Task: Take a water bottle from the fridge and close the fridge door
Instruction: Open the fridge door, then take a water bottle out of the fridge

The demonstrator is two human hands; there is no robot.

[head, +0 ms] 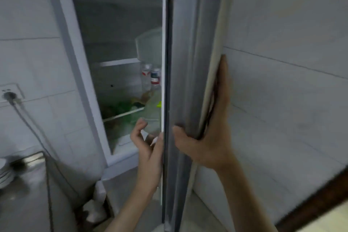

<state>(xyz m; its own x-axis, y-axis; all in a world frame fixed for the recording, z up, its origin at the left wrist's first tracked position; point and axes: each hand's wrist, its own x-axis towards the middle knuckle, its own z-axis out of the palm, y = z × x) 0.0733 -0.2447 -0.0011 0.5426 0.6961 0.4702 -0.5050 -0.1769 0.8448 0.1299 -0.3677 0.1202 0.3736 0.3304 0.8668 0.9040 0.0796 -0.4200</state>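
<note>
**Fridge open, bottles still inside**

White-tiled walls (282, 24) surround the open white fridge (79, 66). Its grey metal door (184, 62) is gripped at the edge by the right hand (205, 137). The left hand (148, 147) is held beside it, fingers loosely curled, empty. Two clear red-labelled water bottles (150, 77) are seen on a shelf.

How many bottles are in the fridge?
2 that I can see: one bottle with a red label, and another bottle right beside it, nearer the door. The door may hide more.
</note>
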